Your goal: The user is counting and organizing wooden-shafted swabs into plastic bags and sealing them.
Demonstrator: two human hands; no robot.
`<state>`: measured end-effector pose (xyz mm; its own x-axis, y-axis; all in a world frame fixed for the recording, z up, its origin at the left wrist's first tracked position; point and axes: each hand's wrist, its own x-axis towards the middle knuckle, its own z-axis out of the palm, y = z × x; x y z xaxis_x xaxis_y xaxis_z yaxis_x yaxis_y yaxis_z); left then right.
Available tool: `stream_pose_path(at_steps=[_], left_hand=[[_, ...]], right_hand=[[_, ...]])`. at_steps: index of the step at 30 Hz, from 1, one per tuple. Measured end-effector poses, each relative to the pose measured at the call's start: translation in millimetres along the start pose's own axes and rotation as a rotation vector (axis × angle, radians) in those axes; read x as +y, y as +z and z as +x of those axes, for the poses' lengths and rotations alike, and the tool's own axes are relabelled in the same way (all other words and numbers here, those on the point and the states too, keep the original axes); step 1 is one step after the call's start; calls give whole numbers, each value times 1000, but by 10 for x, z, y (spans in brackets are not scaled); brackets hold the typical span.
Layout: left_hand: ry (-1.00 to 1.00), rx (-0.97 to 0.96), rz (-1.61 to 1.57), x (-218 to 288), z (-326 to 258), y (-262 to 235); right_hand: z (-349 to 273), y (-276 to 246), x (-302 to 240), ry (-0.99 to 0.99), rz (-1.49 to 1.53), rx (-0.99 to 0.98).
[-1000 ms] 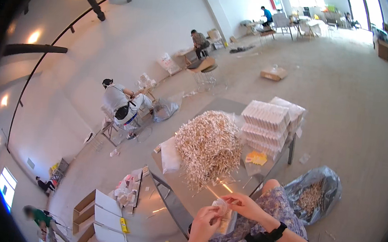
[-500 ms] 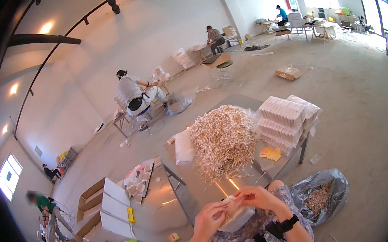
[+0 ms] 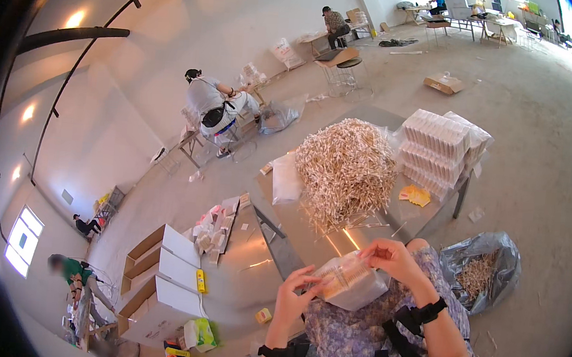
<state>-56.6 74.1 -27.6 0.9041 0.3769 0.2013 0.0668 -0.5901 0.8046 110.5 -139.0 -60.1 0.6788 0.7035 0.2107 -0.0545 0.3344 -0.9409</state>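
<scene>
Holding clear rectangular plastic bag (image 3: 367, 296) of pale slender sticks (image 3: 345, 277) over purple-patterned lap (image 3: 330, 339): left hand (image 3: 295, 292) fingers loosely parted, hold unclear; right hand (image 3: 393, 261) fingers pinching top edge. Likely light, soft, slippery; best gripped by side edges.

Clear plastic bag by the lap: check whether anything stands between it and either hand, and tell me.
Nothing visible stands in the way. The right hand is at the upper edge of the bag, the left hand at its left side. The swab pile lies beyond, not between.
</scene>
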Motion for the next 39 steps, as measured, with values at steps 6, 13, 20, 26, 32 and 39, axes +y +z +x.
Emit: stream_pose_path(at_steps=[6,13,20,26,32,39], left_hand=[[41,3,-17,89,-43,48],[251,153,171,314,-40,222],[-61,-157,-95,-189,-54,289],[-20,47,-13,-303,-188,738],[-60,-79,-176,-253,-189,666],[2,16,-332,6,-93,766]], right_hand=[[-27,-115,-49,-8,-63,41],[-78,-44,64,-126,-127,225],[-24,-171,277,-2,-281,160],[12,-138,411,21,-81,82],[-29,-128,-49,8,6,35],[-60,-85,-322,-78,120,120]])
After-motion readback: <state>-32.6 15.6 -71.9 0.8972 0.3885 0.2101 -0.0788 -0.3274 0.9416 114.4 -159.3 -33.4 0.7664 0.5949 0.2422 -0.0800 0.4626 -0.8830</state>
